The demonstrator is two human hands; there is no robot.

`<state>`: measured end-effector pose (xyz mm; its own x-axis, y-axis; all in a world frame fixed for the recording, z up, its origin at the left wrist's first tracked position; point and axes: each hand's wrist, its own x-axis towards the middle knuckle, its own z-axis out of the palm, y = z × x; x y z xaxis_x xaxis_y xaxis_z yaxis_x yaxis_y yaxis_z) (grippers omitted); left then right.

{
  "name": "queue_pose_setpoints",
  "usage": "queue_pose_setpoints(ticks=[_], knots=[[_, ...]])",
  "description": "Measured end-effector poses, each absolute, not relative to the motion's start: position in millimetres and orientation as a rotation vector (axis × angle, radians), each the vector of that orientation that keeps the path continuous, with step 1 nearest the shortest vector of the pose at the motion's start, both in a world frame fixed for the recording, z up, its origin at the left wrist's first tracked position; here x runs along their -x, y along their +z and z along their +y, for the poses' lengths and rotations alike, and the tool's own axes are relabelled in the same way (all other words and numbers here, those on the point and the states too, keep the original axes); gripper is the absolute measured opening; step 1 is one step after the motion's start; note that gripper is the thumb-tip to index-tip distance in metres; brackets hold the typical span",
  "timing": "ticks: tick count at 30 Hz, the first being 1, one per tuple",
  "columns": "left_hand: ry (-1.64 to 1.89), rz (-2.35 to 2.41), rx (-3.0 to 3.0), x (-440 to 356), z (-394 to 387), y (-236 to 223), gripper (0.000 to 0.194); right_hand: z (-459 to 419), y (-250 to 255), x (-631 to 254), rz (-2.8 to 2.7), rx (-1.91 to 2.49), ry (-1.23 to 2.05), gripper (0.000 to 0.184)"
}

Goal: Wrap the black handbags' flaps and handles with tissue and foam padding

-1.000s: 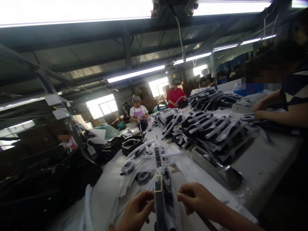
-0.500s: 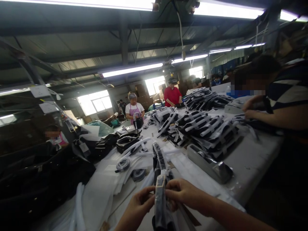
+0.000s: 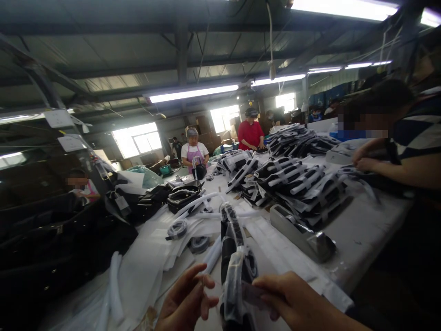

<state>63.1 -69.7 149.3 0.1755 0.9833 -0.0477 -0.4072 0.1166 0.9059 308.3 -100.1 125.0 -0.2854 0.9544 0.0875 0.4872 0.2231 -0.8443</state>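
Note:
A long black strap in a clear plastic wrap (image 3: 233,257) stands up from the bottom middle of the view. My right hand (image 3: 287,299) is closed on its lower part, pinching the wrap with thumb and fingers. My left hand (image 3: 188,301) is just left of the strap, fingers apart and loosely curled, not touching it. The strap runs away from me over the white table (image 3: 361,230).
A grey tape dispenser (image 3: 301,232) lies to the right. Stacks of wrapped black straps (image 3: 296,181) fill the far table. Coiled straps (image 3: 177,228) and black bags (image 3: 182,196) lie left. A person in stripes (image 3: 409,142) works at right; other people stand farther back.
My left hand has let go of the strap and opened. My right hand has slid lower along the wrap. The camera has tilted slightly down.

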Motion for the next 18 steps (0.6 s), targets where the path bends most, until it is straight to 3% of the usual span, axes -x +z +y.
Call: queue_pose_setpoints(ticks=[5,12,18], knots=[[1.165,0.887,-1.072,-69.9,-63.1,147.3,0.048,-97.1,130.4,-311.9,-1.764,1.370,0.666,0.017],[1.098,0.823,-1.417,-88.0,-52.9,144.2,0.056,-79.3,131.1,-288.2,-1.515,1.156,0.779,0.026],[1.051,0.664,-1.500,-96.3,-52.4,146.0,0.064,-72.7,137.6,-281.2,-1.758,1.199,0.619,0.037]])
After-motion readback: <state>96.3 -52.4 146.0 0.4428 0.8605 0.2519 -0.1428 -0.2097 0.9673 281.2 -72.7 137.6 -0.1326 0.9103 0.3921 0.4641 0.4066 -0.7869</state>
